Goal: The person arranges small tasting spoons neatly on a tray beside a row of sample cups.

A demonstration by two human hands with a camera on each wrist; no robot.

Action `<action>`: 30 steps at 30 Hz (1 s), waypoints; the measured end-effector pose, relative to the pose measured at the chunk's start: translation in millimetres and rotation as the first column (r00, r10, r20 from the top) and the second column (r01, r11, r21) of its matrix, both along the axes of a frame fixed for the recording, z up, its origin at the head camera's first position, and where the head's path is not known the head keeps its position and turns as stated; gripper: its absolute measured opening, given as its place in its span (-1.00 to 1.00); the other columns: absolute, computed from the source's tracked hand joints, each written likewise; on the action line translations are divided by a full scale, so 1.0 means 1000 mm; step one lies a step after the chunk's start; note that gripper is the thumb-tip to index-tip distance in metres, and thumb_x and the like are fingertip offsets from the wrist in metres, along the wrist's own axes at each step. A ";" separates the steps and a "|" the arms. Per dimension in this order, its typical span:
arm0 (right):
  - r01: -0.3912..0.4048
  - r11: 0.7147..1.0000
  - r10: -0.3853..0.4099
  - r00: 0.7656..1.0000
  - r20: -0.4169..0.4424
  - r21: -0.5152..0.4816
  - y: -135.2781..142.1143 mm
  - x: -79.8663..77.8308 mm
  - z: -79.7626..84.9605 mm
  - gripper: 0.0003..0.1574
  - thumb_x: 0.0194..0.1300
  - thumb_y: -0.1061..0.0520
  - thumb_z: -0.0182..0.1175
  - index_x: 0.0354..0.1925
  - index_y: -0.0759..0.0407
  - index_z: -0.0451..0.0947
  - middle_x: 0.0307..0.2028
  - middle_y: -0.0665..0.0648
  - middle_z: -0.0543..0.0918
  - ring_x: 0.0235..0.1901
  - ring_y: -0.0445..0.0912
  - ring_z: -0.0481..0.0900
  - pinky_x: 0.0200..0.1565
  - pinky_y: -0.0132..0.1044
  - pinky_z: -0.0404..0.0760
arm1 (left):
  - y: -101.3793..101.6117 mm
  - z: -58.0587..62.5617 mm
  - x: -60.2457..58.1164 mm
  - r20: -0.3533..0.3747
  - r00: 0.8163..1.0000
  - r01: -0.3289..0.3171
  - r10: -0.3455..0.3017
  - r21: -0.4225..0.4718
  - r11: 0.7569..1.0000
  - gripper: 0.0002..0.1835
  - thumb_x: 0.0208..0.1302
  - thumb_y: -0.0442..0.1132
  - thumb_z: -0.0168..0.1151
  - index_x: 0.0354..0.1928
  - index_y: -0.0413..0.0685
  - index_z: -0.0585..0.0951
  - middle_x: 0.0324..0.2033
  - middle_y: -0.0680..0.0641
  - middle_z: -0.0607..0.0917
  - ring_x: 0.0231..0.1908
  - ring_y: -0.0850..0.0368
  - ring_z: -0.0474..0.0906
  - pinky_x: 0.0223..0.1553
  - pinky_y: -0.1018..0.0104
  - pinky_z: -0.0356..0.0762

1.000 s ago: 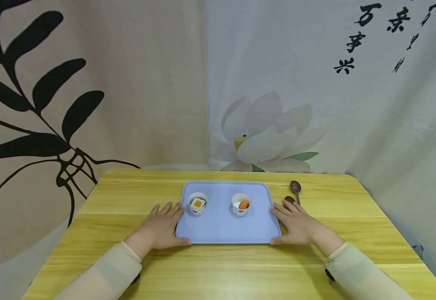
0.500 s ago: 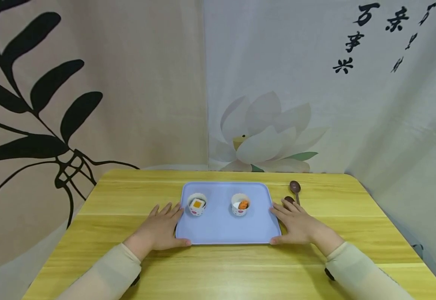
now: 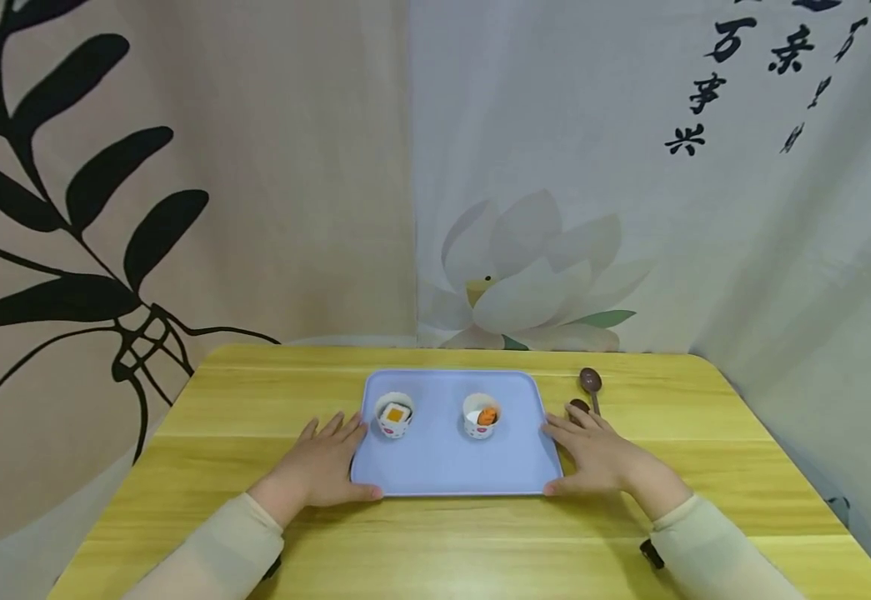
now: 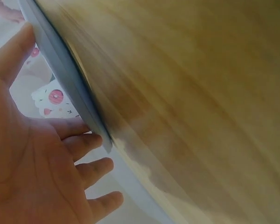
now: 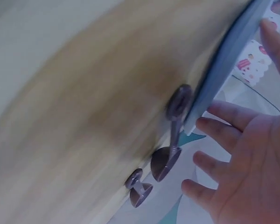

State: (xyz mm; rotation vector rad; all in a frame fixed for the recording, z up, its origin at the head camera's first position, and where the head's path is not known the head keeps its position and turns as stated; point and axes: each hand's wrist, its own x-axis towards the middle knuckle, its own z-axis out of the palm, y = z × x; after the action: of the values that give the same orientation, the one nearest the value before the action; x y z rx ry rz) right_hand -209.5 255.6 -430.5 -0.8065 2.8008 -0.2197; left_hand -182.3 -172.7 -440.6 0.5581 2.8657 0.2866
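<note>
A light blue tray (image 3: pixel 450 471) lies on the table. At its left side rests my left hand (image 3: pixel 318 467), fingers spread along the edge and thumb at the front corner. My right hand (image 3: pixel 600 461) touches the opposite side the same way. Two patterned paper cups stand on the tray. The left cup (image 3: pixel 393 431) holds a white square piece (image 3: pixel 395 413) with an orange-yellow middle; the right cup (image 3: pixel 474 427) holds an orange piece (image 3: pixel 488 416). In both wrist views, mostly straight fingers meet the tray's rim (image 4: pixel 67 70).
Two dark brown spoons lie right of the tray: a farther spoon (image 3: pixel 590 382) and a nearer spoon (image 5: pixel 172 133), partly covered by my right hand in the head view. The wooden table (image 3: pixel 465 550) ends at a printed curtain (image 3: pixel 330 208) behind.
The head view has tilted slightly, so everything sits a little lower in it. Both hands, the tray and the cups keep their places.
</note>
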 end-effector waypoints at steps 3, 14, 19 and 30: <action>0.020 0.999 -0.021 1.000 -0.008 -0.025 0.001 0.001 0.002 0.17 0.13 -0.43 0.34 0.44 0.23 0.31 0.47 0.29 0.25 0.49 0.38 -0.06 0.35 0.43 -0.02 | 0.001 0.001 -0.001 -0.002 1.000 0.001 -0.001 0.006 1.000 0.22 0.06 0.52 0.24 0.49 -0.30 0.23 0.50 -0.28 0.18 0.48 -0.36 0.01 0.41 -0.37 -0.15; 0.049 0.975 -0.044 0.999 0.029 -0.216 0.013 0.001 0.005 0.06 0.20 -0.22 0.41 0.44 0.29 0.29 0.45 0.39 0.25 0.46 0.44 -0.05 0.30 0.45 0.09 | 0.001 0.003 0.001 0.012 1.000 0.002 -0.002 0.013 1.000 0.20 0.07 0.48 0.26 0.49 -0.32 0.23 0.50 -0.29 0.17 0.48 -0.36 0.00 0.41 -0.37 -0.14; 0.074 0.960 -0.063 0.997 0.048 -0.270 0.015 0.000 0.008 0.02 0.25 -0.13 0.40 0.45 0.34 0.25 0.42 0.44 0.27 0.43 0.44 0.05 0.31 0.40 0.15 | 0.001 0.003 0.000 0.017 1.000 0.002 -0.002 0.008 1.000 0.20 0.08 0.49 0.25 0.49 -0.31 0.21 0.51 -0.28 0.16 0.49 -0.36 -0.01 0.41 -0.37 -0.15; 0.154 0.927 -0.156 0.987 0.020 -0.342 0.021 -0.002 0.006 -0.13 0.33 -0.07 0.34 0.40 0.35 0.31 0.30 0.40 0.46 0.28 0.33 0.41 0.21 0.26 0.42 | 0.001 0.006 0.004 0.026 1.000 -0.008 0.007 0.029 1.000 0.21 0.06 0.48 0.28 0.49 -0.32 0.21 0.50 -0.29 0.16 0.48 -0.37 0.00 0.40 -0.39 -0.15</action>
State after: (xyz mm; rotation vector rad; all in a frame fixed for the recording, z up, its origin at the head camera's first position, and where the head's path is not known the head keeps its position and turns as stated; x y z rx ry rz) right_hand -211.8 276.4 -424.2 -0.6494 2.8752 -0.7508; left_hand -178.7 -171.9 -434.5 0.5452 2.8434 0.3354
